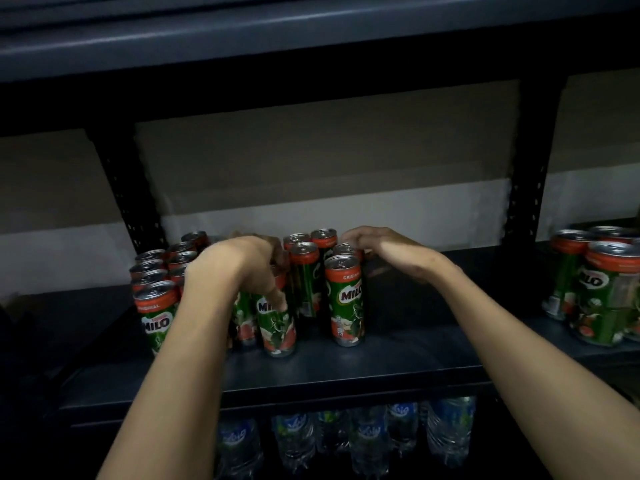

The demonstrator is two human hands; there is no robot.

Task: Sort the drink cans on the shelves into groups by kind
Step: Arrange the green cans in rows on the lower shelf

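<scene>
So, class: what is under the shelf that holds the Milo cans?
Water bottles with blue labels stand in a row under the shelf. Its front edge hides their caps, and the arms cover whatever lies at either end.

Clear water bottles (363, 441) with blue labels stand packed together under the dark shelf board (346, 372).

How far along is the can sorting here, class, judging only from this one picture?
Done: Milo cans already stand grouped on the middle shelf, with a wrapped pack at far right. In hand: the left hand grips a front can; the right hand rests on a back can. Left: closing the gaps between cans. Water bottles sit below.
</scene>
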